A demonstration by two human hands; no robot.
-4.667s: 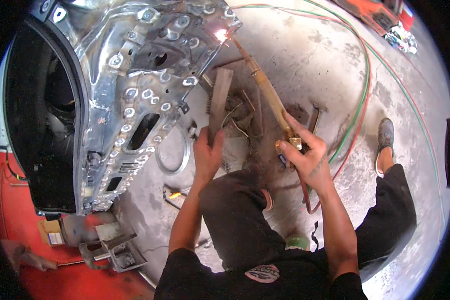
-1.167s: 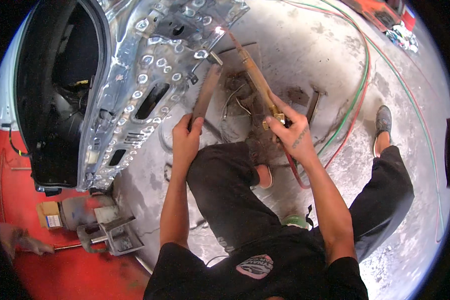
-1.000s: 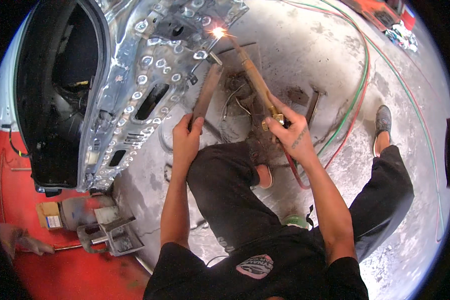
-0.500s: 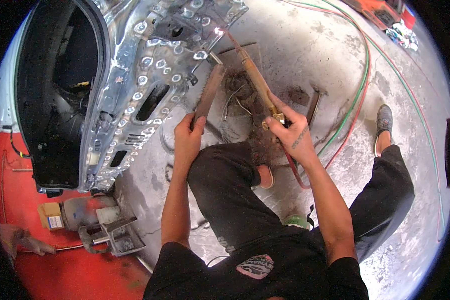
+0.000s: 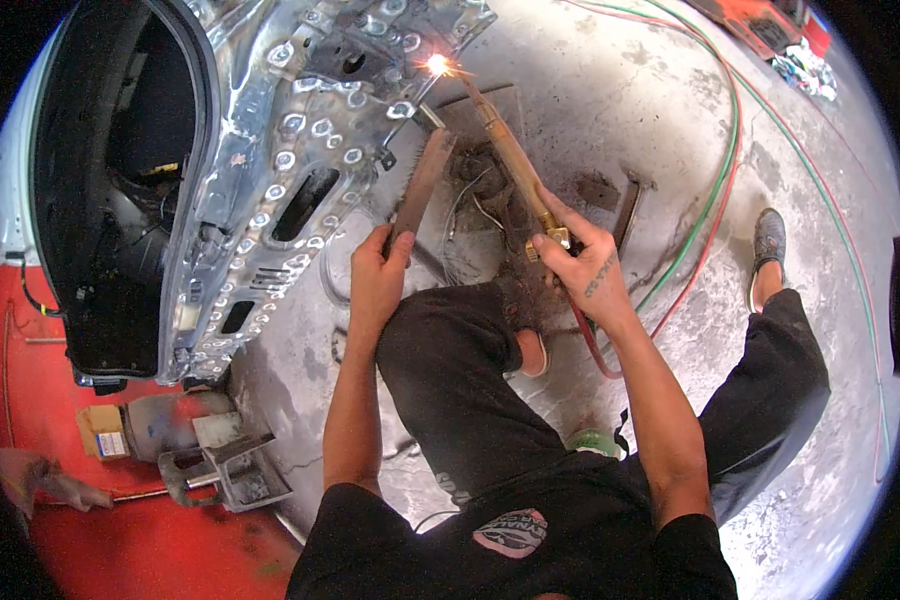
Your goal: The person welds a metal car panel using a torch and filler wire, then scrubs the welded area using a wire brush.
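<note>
My left hand (image 5: 379, 267) is closed round the lower end of a flat brown bar with a jagged edge (image 5: 428, 180), its upper end leaning toward the metal panel. In my right hand (image 5: 583, 262) is a brass gas torch (image 5: 513, 153), gripped near its valve knobs and slanting up to the left. Its tip meets a bright orange glow with sparks on the edge of a bare metal vehicle body panel (image 5: 355, 118). Ring-shaped weld spots dot that panel. The glare hides the exact spot under the flame.
Green and red hoses (image 5: 732, 130) curve over the concrete floor on the right. A dark metal part with wires (image 5: 482, 185) lies between the panel and my feet. At lower left, a metal clamp-like bracket (image 5: 238, 470) and a small cardboard box (image 5: 103, 432) sit by a red surface (image 5: 170, 550).
The glow at the torch tip has grown much brighter and now throws sparks. Both hands stay nearly in place, with the bar shifted very slightly.
</note>
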